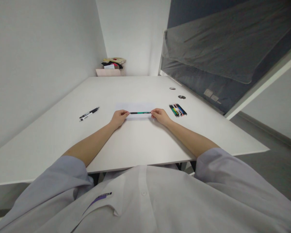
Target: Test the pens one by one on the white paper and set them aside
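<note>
A green and black pen lies crosswise between my two hands, over a white sheet of paper. My left hand pinches its left end between thumb and fingers. At the other end, my right hand is closed on the pen's tip in the same way. Right of my right hand, several pens in different colours lie side by side in a row. Off to the left rest a black pen and a white pen, close together and slanted.
The white table reaches to a wall on the left and a dark panel on the right. Two round metal grommets sit near its right edge. A pinkish box with cloth items stands at the far end.
</note>
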Tool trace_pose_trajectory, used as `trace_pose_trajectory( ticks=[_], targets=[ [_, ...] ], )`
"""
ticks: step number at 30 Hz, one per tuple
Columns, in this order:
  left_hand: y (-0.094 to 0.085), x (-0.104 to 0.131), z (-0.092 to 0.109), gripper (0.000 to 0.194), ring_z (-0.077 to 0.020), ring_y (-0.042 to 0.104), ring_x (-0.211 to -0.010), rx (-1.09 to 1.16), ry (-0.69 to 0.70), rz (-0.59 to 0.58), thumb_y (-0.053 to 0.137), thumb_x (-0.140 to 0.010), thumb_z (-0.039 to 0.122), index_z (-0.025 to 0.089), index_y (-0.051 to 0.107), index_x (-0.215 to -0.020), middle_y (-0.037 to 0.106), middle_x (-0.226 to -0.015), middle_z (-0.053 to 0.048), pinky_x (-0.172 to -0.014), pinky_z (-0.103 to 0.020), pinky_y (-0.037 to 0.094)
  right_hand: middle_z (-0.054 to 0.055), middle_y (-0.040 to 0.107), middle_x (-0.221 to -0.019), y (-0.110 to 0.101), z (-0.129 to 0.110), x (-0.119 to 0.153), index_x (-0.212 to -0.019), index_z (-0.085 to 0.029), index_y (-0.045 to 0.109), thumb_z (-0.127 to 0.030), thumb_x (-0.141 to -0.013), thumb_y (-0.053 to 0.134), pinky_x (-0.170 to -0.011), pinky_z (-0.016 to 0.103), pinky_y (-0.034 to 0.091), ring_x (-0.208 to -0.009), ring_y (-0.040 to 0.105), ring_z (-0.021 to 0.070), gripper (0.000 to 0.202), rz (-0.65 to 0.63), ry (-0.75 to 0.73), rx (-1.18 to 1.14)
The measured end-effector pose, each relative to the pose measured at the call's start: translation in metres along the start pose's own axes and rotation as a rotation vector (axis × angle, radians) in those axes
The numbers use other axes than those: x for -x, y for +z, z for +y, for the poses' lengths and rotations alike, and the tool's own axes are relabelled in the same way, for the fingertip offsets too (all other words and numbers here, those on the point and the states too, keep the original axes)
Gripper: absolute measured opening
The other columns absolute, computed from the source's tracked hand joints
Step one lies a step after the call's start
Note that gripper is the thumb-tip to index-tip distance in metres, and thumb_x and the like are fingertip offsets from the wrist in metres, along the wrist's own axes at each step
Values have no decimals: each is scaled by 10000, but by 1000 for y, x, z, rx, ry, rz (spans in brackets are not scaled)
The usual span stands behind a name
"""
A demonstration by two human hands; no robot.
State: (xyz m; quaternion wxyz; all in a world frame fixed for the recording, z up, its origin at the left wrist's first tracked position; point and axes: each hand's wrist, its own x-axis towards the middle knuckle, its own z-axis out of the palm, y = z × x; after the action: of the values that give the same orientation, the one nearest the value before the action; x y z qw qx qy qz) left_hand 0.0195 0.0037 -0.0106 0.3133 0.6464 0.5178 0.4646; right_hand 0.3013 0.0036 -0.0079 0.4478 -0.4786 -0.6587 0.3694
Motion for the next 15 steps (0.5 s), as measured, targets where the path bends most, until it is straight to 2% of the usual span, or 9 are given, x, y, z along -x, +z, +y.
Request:
trace_pose_trajectory(
  ticks=[9, 15],
  targets=[
    [2, -3, -2, 422, -167, 547, -688, 14, 1, -15, 706, -706, 543, 142, 748, -832, 664, -714, -41, -675, -300, 423, 17, 664, -645, 0, -5, 2, -715, -186, 628, -359, -790, 627, -672, 284, 467, -639, 578, 158, 190, 10, 17, 46],
    [1, -1, 0, 396, -157, 526, -651, 2, -2, -28, 700, -720, 524, 146, 747, -827, 653, -685, -31, -648, -297, 419, 12, 654, -635, -1, -6, 3, -696, -196, 615, -385, -795, 624, -664, 284, 461, -632, 574, 157, 215, 10, 3, 68]
  ],
)
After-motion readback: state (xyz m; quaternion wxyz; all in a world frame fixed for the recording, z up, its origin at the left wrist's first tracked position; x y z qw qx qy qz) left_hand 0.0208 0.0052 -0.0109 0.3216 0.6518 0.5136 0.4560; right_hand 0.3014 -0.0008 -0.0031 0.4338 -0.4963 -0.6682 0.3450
